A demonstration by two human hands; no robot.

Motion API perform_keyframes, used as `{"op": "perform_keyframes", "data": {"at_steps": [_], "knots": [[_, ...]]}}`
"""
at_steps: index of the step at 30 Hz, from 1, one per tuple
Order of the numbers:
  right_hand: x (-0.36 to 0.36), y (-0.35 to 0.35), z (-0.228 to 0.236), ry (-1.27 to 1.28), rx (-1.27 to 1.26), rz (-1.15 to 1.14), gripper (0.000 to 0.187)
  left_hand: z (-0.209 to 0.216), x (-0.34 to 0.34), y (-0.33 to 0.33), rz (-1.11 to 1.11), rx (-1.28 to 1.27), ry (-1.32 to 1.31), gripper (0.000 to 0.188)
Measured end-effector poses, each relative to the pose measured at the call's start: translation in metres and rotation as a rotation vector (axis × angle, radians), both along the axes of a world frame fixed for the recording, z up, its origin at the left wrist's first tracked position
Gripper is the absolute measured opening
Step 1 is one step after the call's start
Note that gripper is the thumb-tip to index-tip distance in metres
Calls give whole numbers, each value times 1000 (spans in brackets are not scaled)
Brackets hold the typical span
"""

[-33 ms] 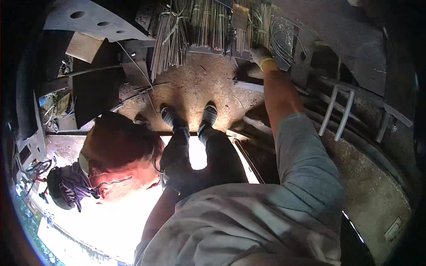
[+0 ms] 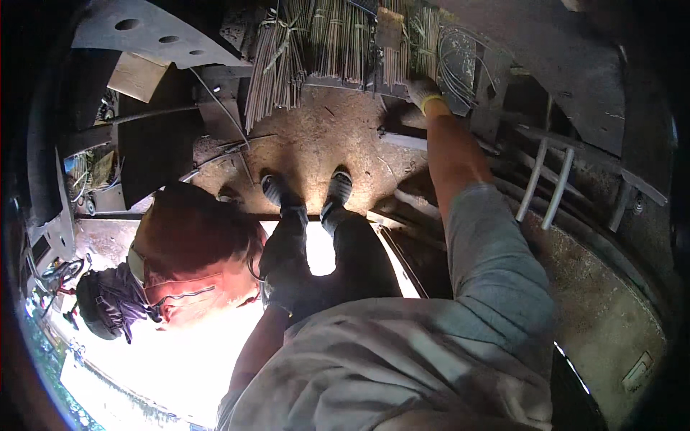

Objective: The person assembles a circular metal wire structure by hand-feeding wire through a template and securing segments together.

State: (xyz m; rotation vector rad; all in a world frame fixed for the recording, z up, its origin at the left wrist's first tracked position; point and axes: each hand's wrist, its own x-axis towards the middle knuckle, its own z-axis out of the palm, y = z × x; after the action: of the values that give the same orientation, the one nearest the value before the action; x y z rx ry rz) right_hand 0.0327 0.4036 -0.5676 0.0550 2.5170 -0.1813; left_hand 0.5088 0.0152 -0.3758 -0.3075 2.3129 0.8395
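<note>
Where the rod bundle (image 2: 428, 39) lies: one o'clock, beside other tied bundles (image 2: 334, 47).
Rod axis: twelve to six o'clock, near ends pointing to six.
Right arm (image 2: 454, 154): stretched toward one o'clock, right hand (image 2: 423, 92) at the bundle's near ends.
Right fingers: opening and hold cannot be told.
Left hand: hidden; fingers cannot be told.

Grey short-sleeved shirt (image 2: 402, 352), dark trousers (image 2: 363, 266), striped footwear (image 2: 340, 187), yellow-cuffed glove (image 2: 427, 95) on the right grip (image 2: 420, 90).

patchy brown floor (image 2: 338, 133), white glare (image 2: 205, 352) at lower left
</note>
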Motion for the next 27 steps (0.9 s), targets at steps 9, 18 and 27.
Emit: {"op": "perform_keyframes", "data": {"at_steps": [9,18,27], "knots": [[8,-17,33,-22,22,-120,40,-3,1,0,15,-2,0,22],[-1,-24,22,-12,293,340,41,-2,0,-1,30,-13,2,23],[95,-35,55,8,-814,-434,20,14,-18,-5,-1,6,57,23]]}}
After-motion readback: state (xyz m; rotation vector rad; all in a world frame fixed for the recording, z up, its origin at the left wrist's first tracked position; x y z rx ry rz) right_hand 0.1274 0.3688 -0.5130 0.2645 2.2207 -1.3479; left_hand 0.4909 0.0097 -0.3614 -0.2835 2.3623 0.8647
